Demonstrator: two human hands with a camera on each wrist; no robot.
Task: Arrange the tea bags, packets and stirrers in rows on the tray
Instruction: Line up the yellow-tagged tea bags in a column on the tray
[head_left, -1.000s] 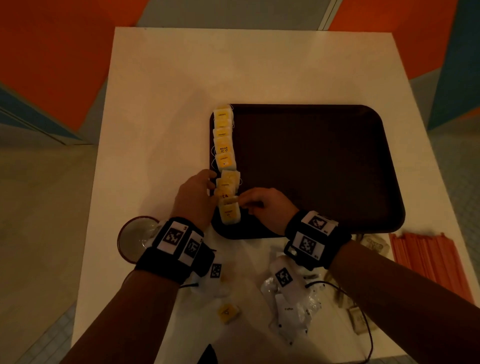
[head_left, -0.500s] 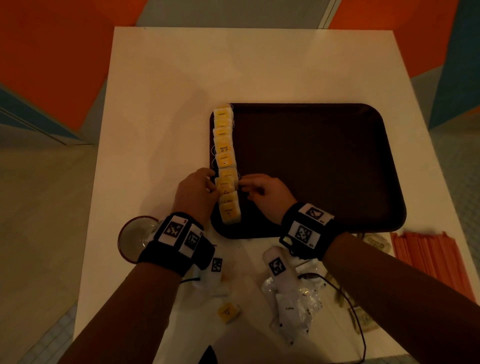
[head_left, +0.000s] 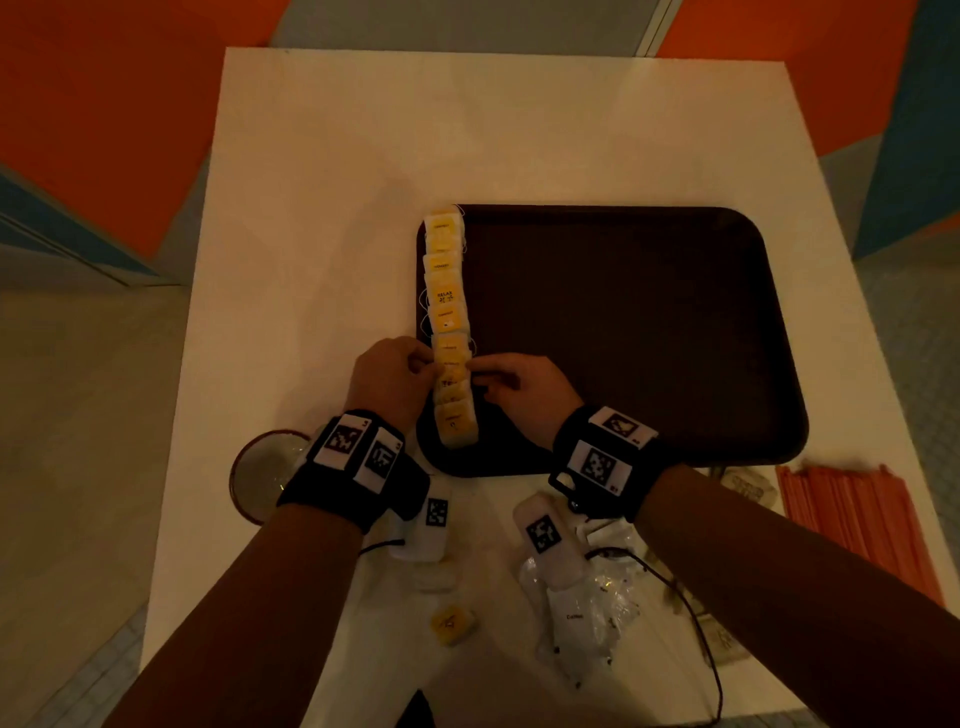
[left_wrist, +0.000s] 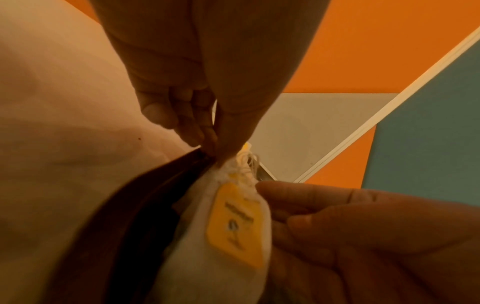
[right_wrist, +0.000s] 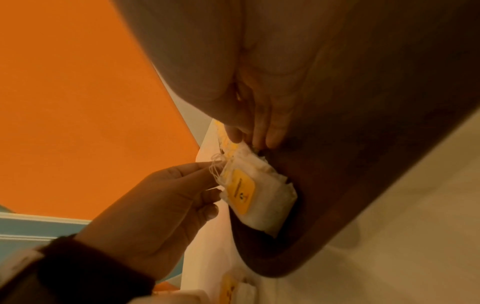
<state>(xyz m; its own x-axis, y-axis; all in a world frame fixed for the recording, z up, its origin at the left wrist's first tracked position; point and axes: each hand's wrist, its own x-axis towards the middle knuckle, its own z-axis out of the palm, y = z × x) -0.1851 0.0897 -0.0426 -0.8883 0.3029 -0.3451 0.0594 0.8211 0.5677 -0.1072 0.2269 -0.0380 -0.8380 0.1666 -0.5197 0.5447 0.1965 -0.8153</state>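
A dark brown tray (head_left: 649, 338) sits in the middle of the head view on a white table (head_left: 337, 156). Down the tray's left edge runs a single overlapping row of yellow-labelled tea bags (head_left: 448, 317), from the tray's upper left corner to near its lower left corner. Both hands meet at the lower part of that row. The left hand (head_left: 389, 379) comes in from the left of the row, over the tray's rim, its fingertips drawn together against the left edge of a bag in the row. The right hand (head_left: 519, 389) lies over the tray just right of the row, fingers curled, thumb and forefinger tips touching the right edge of the same stretch of bags. From the wrist views the fingertips press on the bags' edges and strings; whether either hand truly pinches a bag I cannot tell.

In the left wrist view the nearest tea bag (left_wrist: 233, 236) lies against the tray's rim with its yellow tag up.

Below the tray in the head view, one loose tea bag (head_left: 451, 623) lies on the table near the bottom centre. White packets (head_left: 582, 613) are heaped at the lower right, near the right forearm. A bundle of orange stirrers (head_left: 852, 525) lies at the right edge of the table, beside the tray's lower right corner. A glass with a red rim (head_left: 260, 473) stands at the lower left, partly hidden by the left wrist.
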